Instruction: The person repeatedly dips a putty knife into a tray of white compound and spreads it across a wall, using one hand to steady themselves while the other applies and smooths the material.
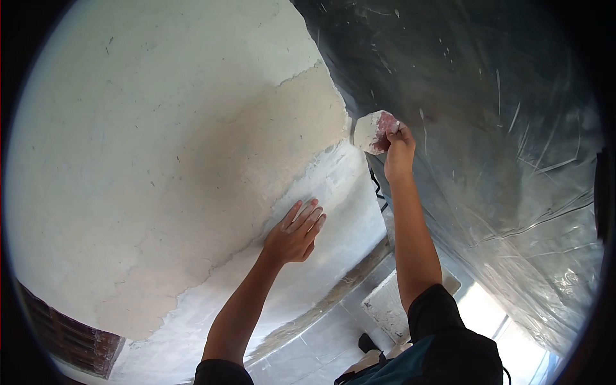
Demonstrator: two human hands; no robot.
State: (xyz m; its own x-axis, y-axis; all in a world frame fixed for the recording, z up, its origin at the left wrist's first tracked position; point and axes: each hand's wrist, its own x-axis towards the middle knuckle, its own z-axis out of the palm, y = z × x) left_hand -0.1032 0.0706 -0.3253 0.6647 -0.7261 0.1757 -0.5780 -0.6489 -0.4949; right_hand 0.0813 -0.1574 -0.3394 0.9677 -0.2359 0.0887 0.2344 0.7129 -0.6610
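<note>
My left hand [296, 235] lies against the wall with its fingers stretched out, on the whiter, smooth patch of plaster [333, 192]. Above and to the left, the older cream-coloured plaster [192, 128] meets this patch along a ragged edge. At the wall's right edge, my right hand [400, 149] pinches a flat red scraper [374, 131] that is largely coated in whitish plaster. The scraper's left side is at or very near the wall edge; whether it touches cannot be told.
Dark plastic sheeting [487, 128] hangs along the right side, beside the wall edge. Below, a plaster-smeared white tray [385, 301] rests on the tiled floor [321, 350] near my foot. A brown wooden grille [67, 330] is set at the lower left.
</note>
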